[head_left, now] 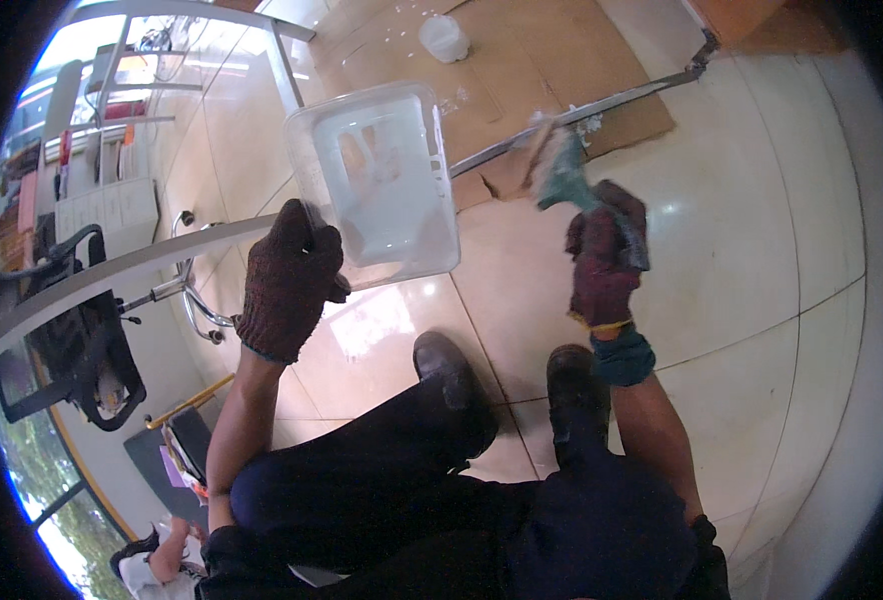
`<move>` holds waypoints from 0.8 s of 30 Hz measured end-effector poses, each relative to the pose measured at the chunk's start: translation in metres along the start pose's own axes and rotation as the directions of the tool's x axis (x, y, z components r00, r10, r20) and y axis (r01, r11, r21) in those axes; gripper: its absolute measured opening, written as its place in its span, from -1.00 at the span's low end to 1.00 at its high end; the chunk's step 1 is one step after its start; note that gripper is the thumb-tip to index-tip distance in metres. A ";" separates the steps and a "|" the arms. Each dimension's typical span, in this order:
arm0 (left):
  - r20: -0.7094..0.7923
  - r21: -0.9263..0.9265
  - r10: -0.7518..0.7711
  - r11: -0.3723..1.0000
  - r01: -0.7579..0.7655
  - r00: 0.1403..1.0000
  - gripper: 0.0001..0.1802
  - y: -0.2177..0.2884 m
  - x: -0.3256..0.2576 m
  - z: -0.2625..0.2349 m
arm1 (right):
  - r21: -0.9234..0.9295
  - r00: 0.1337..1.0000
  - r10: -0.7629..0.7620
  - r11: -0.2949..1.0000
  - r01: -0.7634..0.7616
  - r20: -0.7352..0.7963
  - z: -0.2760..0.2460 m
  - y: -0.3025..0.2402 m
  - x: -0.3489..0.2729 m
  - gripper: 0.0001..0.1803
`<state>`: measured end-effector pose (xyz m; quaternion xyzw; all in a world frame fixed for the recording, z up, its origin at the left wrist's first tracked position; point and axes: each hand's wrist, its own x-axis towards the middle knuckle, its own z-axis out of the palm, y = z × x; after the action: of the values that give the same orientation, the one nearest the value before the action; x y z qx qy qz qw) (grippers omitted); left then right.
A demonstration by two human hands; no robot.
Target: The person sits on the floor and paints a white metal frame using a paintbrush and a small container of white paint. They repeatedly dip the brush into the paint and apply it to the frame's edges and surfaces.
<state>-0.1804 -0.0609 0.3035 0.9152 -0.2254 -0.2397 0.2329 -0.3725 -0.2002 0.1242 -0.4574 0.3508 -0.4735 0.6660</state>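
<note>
Plastic tub (392,195) | my left fingers (290,225) clamp its edge, right fingers (604,240) a green tool (566,178) | apparently tool-work; next needs steadiness

Person's left hand (294,278) gloved, fingers bent, thumb closed toward them; left forearm (245,410) bare, near upright. Right hand (607,245) gloved, fingers curled tight; right forearm (657,430) slants inward. Knees (274,492) spread.

Room opens right of the tub (444,215), up to a metal bar (642,91).
</note>
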 end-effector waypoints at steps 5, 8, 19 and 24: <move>0.000 -0.011 0.010 1.000 -0.010 1.000 -0.91 0.000 -0.003 -0.004 | -0.001 0.998 0.031 1.000 -0.031 -0.059 -0.001 -0.010 -0.008 -0.70; -0.022 0.015 -0.015 1.000 0.016 1.000 -0.90 -0.005 -0.007 -0.006 | 0.016 0.969 0.017 1.000 -0.013 -0.246 -0.019 -0.021 0.024 -0.71; -0.011 -0.034 -0.004 0.999 0.003 1.000 -0.90 -0.005 -0.010 -0.005 | 0.114 0.965 0.190 0.978 -0.172 -0.178 0.014 -0.003 0.008 -0.74; -0.008 -0.023 -0.017 1.000 0.017 1.000 -0.86 -0.001 -0.013 -0.007 | 0.166 0.928 0.246 0.964 -0.206 -0.279 0.001 -0.010 0.018 -0.71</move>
<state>-0.1864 -0.0508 0.3124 0.9153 -0.2138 -0.2406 0.2423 -0.3695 -0.2184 0.1332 -0.2917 0.4649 -0.4793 0.6849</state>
